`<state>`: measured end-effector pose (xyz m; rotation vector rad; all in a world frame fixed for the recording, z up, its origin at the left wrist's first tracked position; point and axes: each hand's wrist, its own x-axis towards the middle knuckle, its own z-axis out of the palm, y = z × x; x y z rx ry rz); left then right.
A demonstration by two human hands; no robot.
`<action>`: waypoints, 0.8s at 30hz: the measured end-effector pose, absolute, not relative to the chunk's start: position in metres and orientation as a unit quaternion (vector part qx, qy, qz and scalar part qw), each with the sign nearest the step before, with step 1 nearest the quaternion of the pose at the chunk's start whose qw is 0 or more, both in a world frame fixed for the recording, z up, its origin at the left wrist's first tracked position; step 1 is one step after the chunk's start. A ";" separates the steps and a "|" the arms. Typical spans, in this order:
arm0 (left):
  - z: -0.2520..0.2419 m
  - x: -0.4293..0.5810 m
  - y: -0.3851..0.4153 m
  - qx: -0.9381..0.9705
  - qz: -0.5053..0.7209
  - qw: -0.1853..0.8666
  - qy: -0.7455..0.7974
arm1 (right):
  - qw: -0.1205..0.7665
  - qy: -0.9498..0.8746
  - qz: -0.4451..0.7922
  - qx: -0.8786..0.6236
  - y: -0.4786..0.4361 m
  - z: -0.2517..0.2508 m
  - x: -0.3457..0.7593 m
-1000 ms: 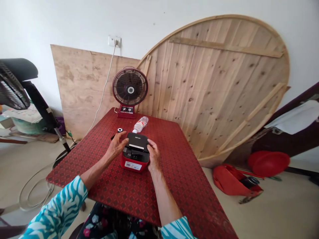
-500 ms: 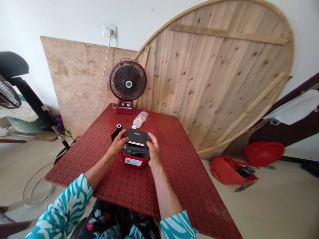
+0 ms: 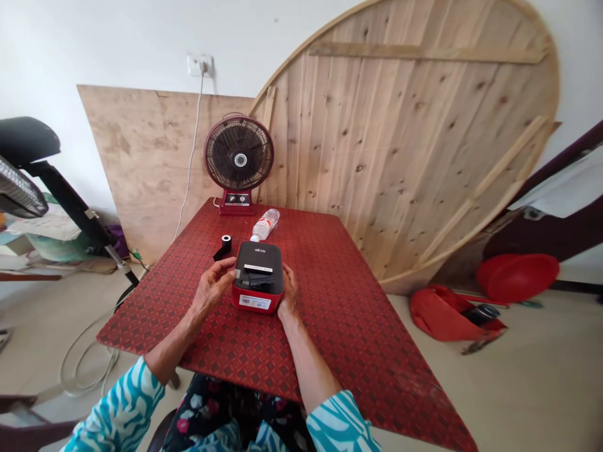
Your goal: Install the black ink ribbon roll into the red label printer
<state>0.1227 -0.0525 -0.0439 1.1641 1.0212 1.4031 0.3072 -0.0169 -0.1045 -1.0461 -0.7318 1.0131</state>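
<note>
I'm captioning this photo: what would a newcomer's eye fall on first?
Probably the big rounded panel against the wall, upper right. Next, the maroon fan at the far end of the red table. Nearer, the red-and-black device sits between the left hand and right hand.

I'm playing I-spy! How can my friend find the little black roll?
Find the red patterned table. Just beyond the left hand, left of the clear plastic bottle, is the black roll. Unlike the bottle, it has a white ring and a trailing strip.
</note>
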 end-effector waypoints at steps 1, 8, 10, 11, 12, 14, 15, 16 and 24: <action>-0.045 0.122 -0.053 0.491 0.578 0.494 0.425 | 0.687 -0.324 0.453 -0.466 -0.017 -0.103 0.307; -0.041 0.123 -0.048 0.417 0.587 0.540 0.436 | 0.697 -0.314 0.453 -0.458 -0.018 -0.100 0.306; -0.036 0.125 -0.046 0.372 0.581 0.574 0.440 | 0.698 -0.312 0.457 -0.454 -0.017 -0.102 0.306; -0.034 0.126 -0.045 0.359 0.577 0.585 0.442 | 0.698 -0.314 0.457 -0.453 -0.016 -0.103 0.306; -0.032 0.127 -0.045 0.352 0.573 0.592 0.444 | 0.697 -0.316 0.458 -0.452 -0.016 -0.103 0.306; -0.030 0.129 -0.044 0.348 0.565 0.601 0.445 | 0.697 -0.317 0.460 -0.449 -0.016 -0.104 0.306; -0.029 0.129 -0.044 0.348 0.560 0.606 0.444 | 0.698 -0.318 0.461 -0.448 -0.016 -0.103 0.306; -0.029 0.130 -0.044 0.346 0.556 0.611 0.445 | 0.699 -0.318 0.460 -0.446 -0.017 -0.103 0.306; -0.031 0.121 -0.030 0.342 0.511 0.643 0.456 | 0.692 -0.315 0.448 -0.471 -0.019 -0.100 0.306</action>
